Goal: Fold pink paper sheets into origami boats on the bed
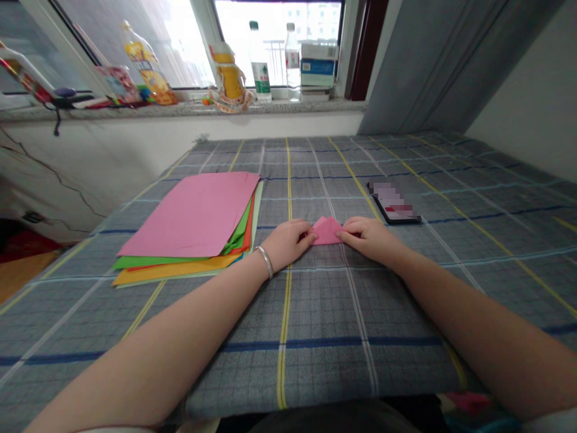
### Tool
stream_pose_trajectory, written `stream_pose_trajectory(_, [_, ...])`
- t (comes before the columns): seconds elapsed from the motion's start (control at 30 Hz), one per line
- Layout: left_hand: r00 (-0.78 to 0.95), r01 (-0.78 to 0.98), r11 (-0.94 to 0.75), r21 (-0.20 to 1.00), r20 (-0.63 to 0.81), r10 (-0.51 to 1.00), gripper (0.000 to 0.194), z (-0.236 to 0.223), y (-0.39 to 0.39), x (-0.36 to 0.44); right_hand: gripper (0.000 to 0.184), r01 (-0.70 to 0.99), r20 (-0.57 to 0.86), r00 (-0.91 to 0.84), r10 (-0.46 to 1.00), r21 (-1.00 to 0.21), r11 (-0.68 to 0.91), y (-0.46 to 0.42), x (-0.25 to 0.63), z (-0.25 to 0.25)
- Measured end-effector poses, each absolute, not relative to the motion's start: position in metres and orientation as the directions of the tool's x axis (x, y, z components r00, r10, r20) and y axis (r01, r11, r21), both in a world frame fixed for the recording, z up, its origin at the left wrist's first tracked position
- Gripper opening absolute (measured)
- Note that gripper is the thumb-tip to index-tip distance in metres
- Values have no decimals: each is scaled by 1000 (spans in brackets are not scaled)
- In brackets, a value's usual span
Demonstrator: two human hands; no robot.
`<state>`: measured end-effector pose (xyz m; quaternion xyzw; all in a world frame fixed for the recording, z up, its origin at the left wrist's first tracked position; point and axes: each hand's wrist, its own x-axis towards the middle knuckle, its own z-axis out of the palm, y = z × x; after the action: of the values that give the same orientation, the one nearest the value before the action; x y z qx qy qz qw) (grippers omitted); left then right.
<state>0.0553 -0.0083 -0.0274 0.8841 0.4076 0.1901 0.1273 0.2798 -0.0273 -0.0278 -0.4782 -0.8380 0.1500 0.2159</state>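
A small piece of folded pink paper (327,231) is held between my two hands, low over the plaid cloth or resting on it; I cannot tell which. Its top rises to a blunt point and its lower edge is straight. My left hand (291,242), with a silver bangle at the wrist, pinches the left corner between thumb and fingers. At the right corner, my right hand (370,239) pinches the paper in the same way. The fingertips hide both ends of it.
Left of my hands lies a stack of coloured paper (193,210), pink on top. A phone (394,203) rests to the right on the plaid cloth (315,313). Along the windowsill (180,111) stand bottles (260,66), a yellow cup (229,72) and a box (318,67).
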Motion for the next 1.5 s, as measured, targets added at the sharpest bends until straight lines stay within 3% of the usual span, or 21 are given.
stream_pose_trajectory(0.2, [469,698,-510,503,218,856,17,-33,-5,58,37,816,179,-271,946,-479,324,-21,274,-31])
stream_pose_trajectory(0.33, [406,714,-459,529,222,887,13,-34,-4,61,33,852,179,-242,954,-430,297,-19,269,-31])
stream_pose_trajectory(0.63, [381,745,-453,489,245,891,7,-38,0,64,27,932,197,-264,944,-202,302,-16,262,-36])
stream_pose_trajectory(0.77, [413,750,-507,424,298,860,16,-39,-3,63,25,947,183,-252,950,-157,281,-18,259,-34])
stream_pose_trajectory(0.87, [474,757,-535,376,248,845,16,-32,-5,57,24,958,158,-214,964,-160,239,-19,258,-33])
stream_pose_trajectory(1.1, [507,765,-422,485,-50,861,17,-15,0,33,20,958,169,-184,968,-190,215,-21,257,-31])
stream_pose_trajectory(1.23, [483,773,-380,509,-83,871,12,-14,1,31,19,948,205,-196,959,-211,239,-20,257,-33])
stream_pose_trajectory(1.5, [472,813,-427,396,-17,882,9,-15,-6,35,14,941,226,-137,964,-274,198,-18,259,-36])
